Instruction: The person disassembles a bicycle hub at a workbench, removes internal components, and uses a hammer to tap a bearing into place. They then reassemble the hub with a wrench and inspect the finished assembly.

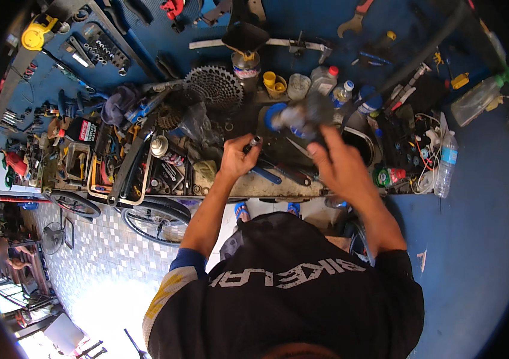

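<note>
On the left, my left hand (237, 158) is closed over the workbench around a small metal cylinder (255, 141), whose silver end sticks out past the fingers. My right hand (343, 166) grips the dark handle of a hammer-like tool (313, 115). Motion smears this tool's head, so its exact kind does not show. It hangs over the bench's far half, apart from the metal cylinder. Below and between my hands lie a blue-handled tool (265, 175) and a dark-handled tool (293, 173). A blue round object (276, 116) sits behind, partly covered by the blur.
A large bicycle cassette (213, 87) stands at the back, left of several bottles and yellow cups (274, 84). Tools crowd a tray (94, 179) at left. A clear water bottle (446, 164) stands at the bench's right end. Tools hang on the blue wall (302, 15); bicycle wheels (157, 222) are below.
</note>
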`<state>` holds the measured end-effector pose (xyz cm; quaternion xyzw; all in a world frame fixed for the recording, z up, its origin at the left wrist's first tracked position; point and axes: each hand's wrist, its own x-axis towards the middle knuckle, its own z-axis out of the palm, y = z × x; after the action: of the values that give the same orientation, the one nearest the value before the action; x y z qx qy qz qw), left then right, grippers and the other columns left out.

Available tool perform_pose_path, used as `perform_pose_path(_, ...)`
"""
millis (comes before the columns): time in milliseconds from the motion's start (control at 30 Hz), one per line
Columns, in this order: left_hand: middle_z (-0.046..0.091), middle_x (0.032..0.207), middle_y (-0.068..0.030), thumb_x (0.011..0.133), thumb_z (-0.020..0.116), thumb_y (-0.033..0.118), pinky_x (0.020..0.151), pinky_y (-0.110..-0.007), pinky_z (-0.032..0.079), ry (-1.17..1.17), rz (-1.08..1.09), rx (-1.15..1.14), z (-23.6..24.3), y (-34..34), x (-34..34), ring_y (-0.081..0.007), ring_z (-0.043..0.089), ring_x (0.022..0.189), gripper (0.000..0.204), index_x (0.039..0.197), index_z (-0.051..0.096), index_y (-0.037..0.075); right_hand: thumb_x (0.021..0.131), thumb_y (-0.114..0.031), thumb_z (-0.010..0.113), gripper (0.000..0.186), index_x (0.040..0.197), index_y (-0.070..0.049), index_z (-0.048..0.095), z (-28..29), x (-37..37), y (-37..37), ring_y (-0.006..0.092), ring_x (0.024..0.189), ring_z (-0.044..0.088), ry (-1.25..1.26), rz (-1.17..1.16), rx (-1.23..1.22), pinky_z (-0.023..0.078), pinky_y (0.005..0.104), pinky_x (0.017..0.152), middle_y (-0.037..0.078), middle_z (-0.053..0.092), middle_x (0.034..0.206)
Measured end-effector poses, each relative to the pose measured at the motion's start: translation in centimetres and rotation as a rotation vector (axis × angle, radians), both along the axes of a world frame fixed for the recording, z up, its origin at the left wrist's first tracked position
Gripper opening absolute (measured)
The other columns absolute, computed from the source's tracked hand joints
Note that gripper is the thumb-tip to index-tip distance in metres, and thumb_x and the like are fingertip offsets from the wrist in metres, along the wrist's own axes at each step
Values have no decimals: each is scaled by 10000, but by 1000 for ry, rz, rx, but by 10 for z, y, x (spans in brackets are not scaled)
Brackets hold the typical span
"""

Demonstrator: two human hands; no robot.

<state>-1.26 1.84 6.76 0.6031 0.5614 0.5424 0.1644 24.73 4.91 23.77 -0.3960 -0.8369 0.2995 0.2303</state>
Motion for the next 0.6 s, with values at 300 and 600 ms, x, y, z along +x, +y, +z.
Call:
perform_pose_path(300, 571, 640, -123, 981, 727, 210, 595, -339, 448, -279, 126, -193, -19, 11, -12, -117, 471, 629, 291, 825, 667, -29, 1068, -303, 612, 430, 1437, -104, 519, -60, 16, -4, 504, 911, 708, -31, -121, 18, 551, 551, 754, 292, 723, 1004)
perform_pose_path(600, 594, 602, -166, 948, 742, 210, 561, -383, 469, -8, 37, -361, 5, -10, -14, -217, 574, 528, 233, 887, 723, -14, 1034, -273, 627, 496, 1515, -236, 512, -206, 27, -7, 454, 904, 728, -436, -242, 82, 594, 557, 733, 220, 688, 1160)
